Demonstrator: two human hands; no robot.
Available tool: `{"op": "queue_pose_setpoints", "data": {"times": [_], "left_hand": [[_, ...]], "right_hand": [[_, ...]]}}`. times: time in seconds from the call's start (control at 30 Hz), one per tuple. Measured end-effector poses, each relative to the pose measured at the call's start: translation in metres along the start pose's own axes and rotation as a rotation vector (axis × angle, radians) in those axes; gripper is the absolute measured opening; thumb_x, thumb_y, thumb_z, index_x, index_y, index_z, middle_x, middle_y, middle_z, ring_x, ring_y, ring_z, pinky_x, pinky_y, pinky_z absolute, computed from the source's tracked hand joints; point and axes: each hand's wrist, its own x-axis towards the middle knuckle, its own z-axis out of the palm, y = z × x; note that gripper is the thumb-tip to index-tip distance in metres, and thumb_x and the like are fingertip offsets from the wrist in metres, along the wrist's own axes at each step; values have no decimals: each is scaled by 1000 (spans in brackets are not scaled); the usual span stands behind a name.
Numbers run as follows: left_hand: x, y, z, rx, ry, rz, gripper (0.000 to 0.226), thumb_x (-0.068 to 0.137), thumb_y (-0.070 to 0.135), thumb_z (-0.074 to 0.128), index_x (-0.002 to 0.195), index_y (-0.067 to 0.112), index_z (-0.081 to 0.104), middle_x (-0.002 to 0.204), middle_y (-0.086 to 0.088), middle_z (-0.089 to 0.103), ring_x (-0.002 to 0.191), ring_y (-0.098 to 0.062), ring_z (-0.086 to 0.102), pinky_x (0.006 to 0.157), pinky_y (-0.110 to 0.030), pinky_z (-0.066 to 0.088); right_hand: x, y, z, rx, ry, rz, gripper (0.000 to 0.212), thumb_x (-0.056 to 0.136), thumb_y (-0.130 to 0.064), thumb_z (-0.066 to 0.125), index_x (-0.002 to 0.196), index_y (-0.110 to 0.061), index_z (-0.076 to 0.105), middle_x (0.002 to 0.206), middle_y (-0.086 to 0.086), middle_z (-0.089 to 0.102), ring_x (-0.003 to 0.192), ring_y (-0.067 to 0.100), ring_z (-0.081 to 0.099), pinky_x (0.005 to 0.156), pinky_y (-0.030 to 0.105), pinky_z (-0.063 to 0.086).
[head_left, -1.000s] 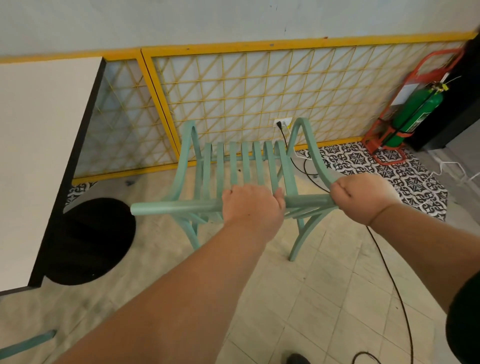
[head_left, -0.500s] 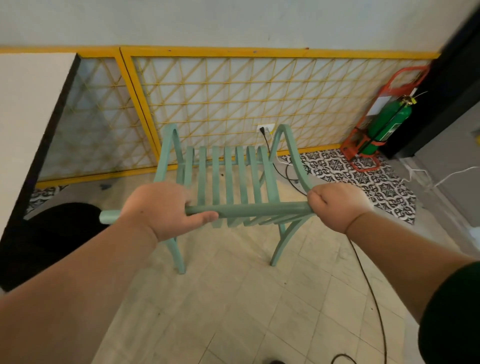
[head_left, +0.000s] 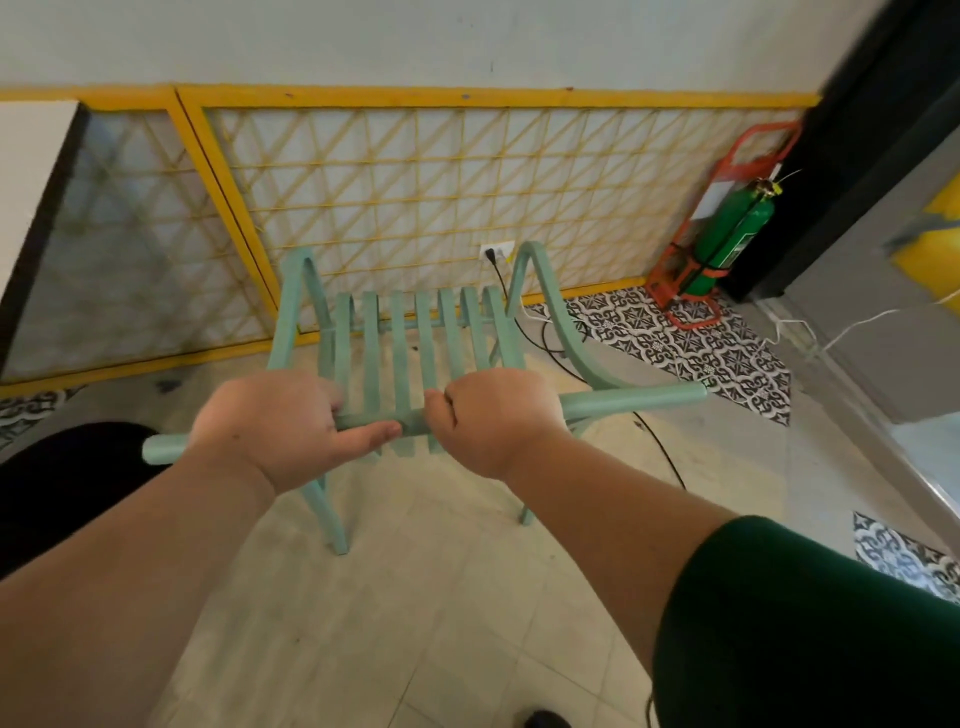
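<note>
The tiled floor (head_left: 415, 597) meets a yellow lattice wall (head_left: 415, 182), with a fire extinguisher (head_left: 727, 239) at two o'clock. Your left hand (head_left: 270, 421) and right hand (head_left: 493, 415) both clench the green chair (head_left: 400, 338) by its top rail, dead centre. You seem mid-move, with the placing left to do.

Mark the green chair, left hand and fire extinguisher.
green chair (head_left: 634, 401): head view, bare right end of its top rail.
left hand (head_left: 270, 421): head view, back of the hand.
fire extinguisher (head_left: 727, 244): head view, green cylinder.
</note>
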Motion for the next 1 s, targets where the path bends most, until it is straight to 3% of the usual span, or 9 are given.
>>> {"op": "queue_pose_setpoints", "data": {"times": [0.13,0.23,0.37,0.53,0.7,1.0], "left_hand": [[-1,1,1,-78,-11,-40,85,65,100,18,64,24,56,62,5,59,61,-13,58,53,-32,44],[-5,-9,3,-226,-59,-128,90,58,105,26,64,21,59,63,4,62,62,-15,60,59,-35,52],[-15,-26,7,-70,-82,-179,100,62,102,3,66,23,63,65,4,62,63,-15,59,61,-34,54],[-17,-9,7,-47,-84,-227,106,57,101,-7,63,22,64,57,3,62,56,-17,61,52,-30,51],[-25,19,3,-96,-56,-261,98,66,98,1,64,22,63,58,2,61,54,-17,59,50,-29,49],[-27,65,-1,-94,-78,-308,101,69,93,-5,70,21,65,63,2,64,52,-15,58,45,-26,44]], "right_hand": [[-1,-1,-5,20,5,-5,58,100,-49,25,64,-18,57,61,0,57,52,21,55,48,29,38],[-2,-2,-3,18,-1,0,56,100,-47,25,64,-20,58,62,0,58,53,21,56,49,29,41],[3,4,1,8,8,-29,55,99,-46,24,64,-20,57,62,0,57,54,20,55,48,28,38],[4,13,3,8,4,-53,56,98,-46,23,63,-19,58,59,0,54,51,20,51,46,28,35],[0,33,-1,-2,-28,-61,53,97,-45,25,67,-19,60,62,-1,56,55,20,54,48,29,39],[-2,72,-5,-59,-59,-84,49,94,-45,24,65,-22,56,60,-2,54,53,19,50,50,32,44]]}}
